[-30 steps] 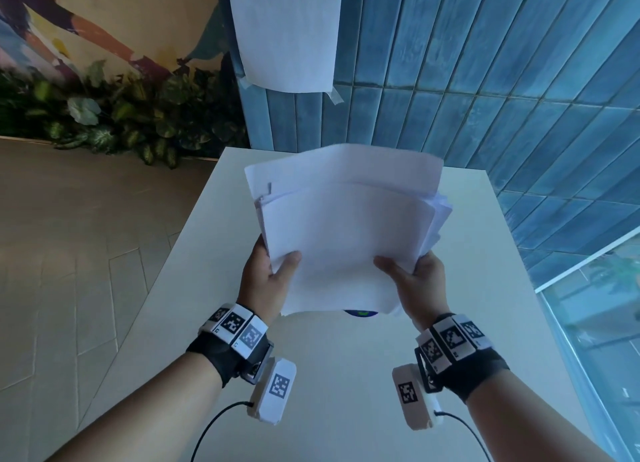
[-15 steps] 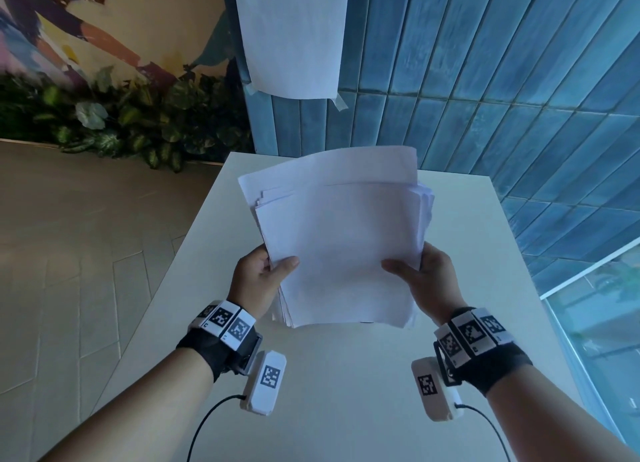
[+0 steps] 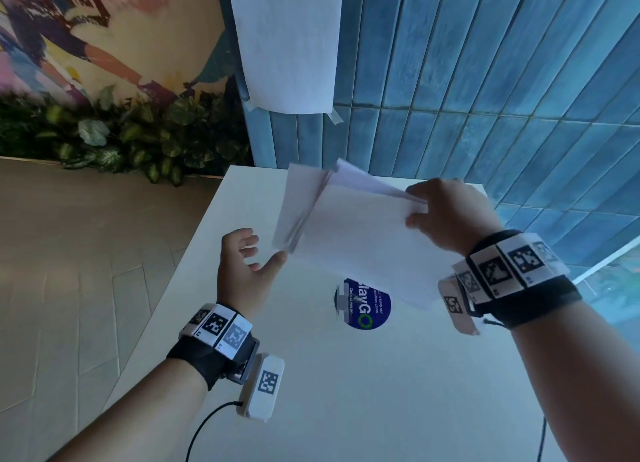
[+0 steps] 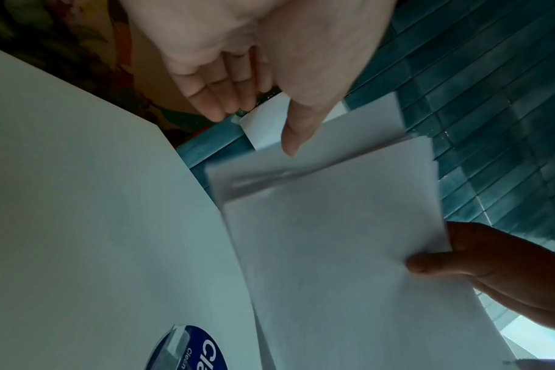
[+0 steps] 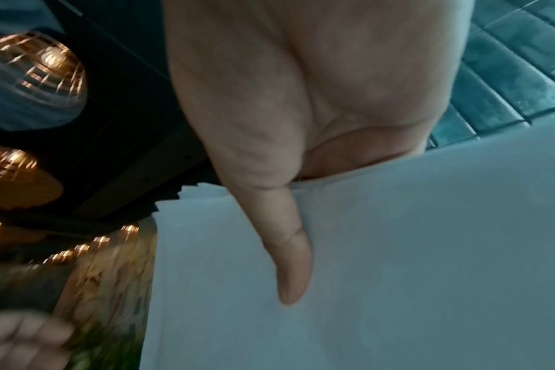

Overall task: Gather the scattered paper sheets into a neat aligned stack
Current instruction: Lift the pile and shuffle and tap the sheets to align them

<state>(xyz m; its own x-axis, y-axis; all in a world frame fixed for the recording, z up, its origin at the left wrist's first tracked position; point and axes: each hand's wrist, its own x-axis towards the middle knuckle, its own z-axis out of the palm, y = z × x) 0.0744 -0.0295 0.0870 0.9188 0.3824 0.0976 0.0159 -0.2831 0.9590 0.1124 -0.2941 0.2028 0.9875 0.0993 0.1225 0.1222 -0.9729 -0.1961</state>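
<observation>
A loose stack of white paper sheets [image 3: 356,233] hangs tilted above the white table [image 3: 346,392], its edges fanned and uneven. My right hand [image 3: 446,215] grips the stack at its right edge, thumb on the top sheet [image 5: 396,262], fingers hidden underneath. My left hand [image 3: 246,257] is off the paper, just left of its lower left corner, with fingers spread and relaxed. In the left wrist view the left hand [image 4: 254,95] hovers beside the sheets [image 4: 349,250], holding nothing.
A round blue sticker [image 3: 367,305] lies on the table under the stack. A white sheet [image 3: 287,42] is taped to the blue tiled wall [image 3: 485,80] behind. Plants [image 3: 104,139] line the floor at the left. The table's left edge drops to a tiled floor.
My left hand let go of the stack and opened. My right hand swung the sheets up and to the right, turning them and uncovering the blue sticker.
</observation>
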